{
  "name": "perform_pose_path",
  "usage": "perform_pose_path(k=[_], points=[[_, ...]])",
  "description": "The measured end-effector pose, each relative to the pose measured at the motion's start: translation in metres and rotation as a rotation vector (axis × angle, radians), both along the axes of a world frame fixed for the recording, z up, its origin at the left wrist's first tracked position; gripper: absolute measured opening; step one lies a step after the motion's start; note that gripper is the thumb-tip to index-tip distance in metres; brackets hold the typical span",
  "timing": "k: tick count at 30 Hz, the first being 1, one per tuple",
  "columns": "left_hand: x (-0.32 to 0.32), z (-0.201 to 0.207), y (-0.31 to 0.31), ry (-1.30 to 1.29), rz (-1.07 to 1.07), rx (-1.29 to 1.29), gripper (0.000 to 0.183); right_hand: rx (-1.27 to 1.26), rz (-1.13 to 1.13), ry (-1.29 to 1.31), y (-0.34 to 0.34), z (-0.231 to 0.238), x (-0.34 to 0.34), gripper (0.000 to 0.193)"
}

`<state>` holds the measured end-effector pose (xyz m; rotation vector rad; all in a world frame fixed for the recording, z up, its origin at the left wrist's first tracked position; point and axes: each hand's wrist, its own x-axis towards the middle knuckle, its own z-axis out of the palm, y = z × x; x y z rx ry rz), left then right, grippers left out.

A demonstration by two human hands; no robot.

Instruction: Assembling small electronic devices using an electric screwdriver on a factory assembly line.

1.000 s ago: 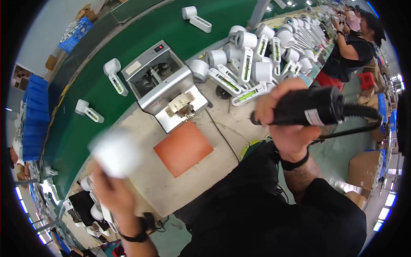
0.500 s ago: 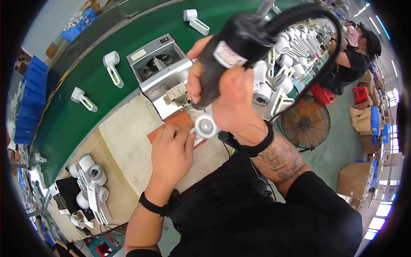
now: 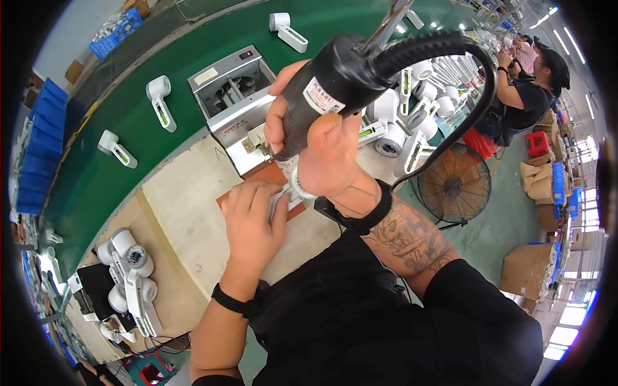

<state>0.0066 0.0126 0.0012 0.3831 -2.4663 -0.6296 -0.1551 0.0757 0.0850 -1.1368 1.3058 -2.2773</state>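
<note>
My right hand (image 3: 325, 148) is wrapped round a black electric screwdriver (image 3: 331, 74), held slanting with its lower end beside the front of a grey screw feeder (image 3: 241, 116). A black corrugated cable leaves its upper end. My left hand (image 3: 254, 215) holds a white handheld fan (image 3: 295, 196) down on an orange-brown mat (image 3: 267, 174). The fan's round head lies partly behind my right hand, and my left fingers cover much of its handle. The screwdriver's tip is too small to make out.
Several more white fans lie on the green conveyor belt (image 3: 199, 48) and pile up at the right. Another cluster of fans (image 3: 132, 273) stands at the left of the bench (image 3: 187, 219). A floor fan (image 3: 454, 183) and a co-worker (image 3: 531, 83) are at the right.
The screwdriver and my right hand have shifted slightly left in view. My right hand now covers more of the fan's head. My left hand stays on the fan.
</note>
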Motion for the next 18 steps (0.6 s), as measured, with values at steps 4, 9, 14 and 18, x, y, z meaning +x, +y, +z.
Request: perform_pose_path(k=[4,9,14,18], points=[[-0.003,-0.01,-0.005,0.053,-0.07,0.059,0.023,-0.011,0.013,-0.052,-0.009,-0.009,-0.002,0.101],[-0.004,-0.006,-0.006,0.052,-0.066,0.086,0.021,-0.03,-0.01,-0.063,-0.016,-0.023,-0.005,0.101],[-0.004,-0.001,-0.009,0.01,-0.109,0.09,0.035,-0.016,-0.014,-0.039,-0.012,-0.019,-0.004,0.1],[-0.002,-0.004,-0.008,-0.001,-0.069,0.108,0.039,-0.019,-0.021,-0.021,-0.01,-0.016,-0.002,0.1]])
